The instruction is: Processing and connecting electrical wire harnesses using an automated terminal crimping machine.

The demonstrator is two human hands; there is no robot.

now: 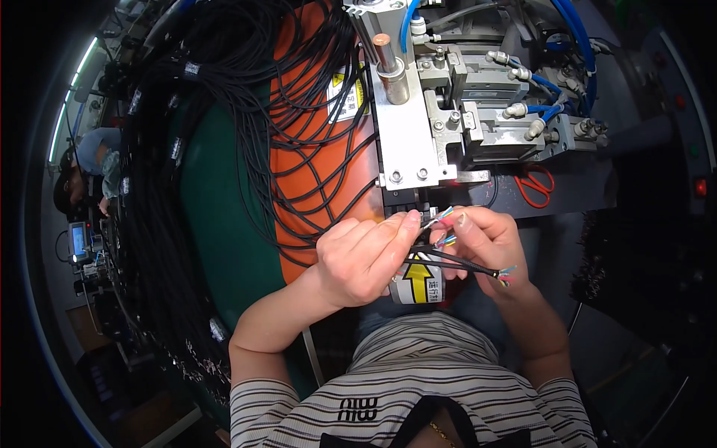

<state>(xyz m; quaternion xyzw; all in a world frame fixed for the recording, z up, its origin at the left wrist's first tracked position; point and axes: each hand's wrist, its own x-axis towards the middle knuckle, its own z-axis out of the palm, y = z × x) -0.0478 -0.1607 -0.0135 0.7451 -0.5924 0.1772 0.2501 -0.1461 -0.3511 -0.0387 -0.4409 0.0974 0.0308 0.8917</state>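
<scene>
When the left hand [362, 257] pinches, coloured wires [444, 216] fan out toward the right hand [493, 240]

Between thumb and forefinger, the left grip grasps a cable end, whose wires point toward 2 o'clock; its exact hold is partly hidden by the fingers. The right grip is curled with its thumb and fingers beside these wires; whether it is clenched on them, I cannot tell. At least 2 black cables [472, 264] reach across toward 4 o'clock, their coloured tips over the right palm.

Just below the hands, at 6 o'clock, is a white label with a yellow arrow [422, 282]. A metal machine [407, 142] with blue air tubes [591, 56] stands from 12 to 1 o'clock. Red-handled scissors [534, 187] lie at 2 o'clock. At 10 to 11 o'clock, a tangle of long black leads [261, 112] spreads over the green and orange bench [216, 231].
</scene>
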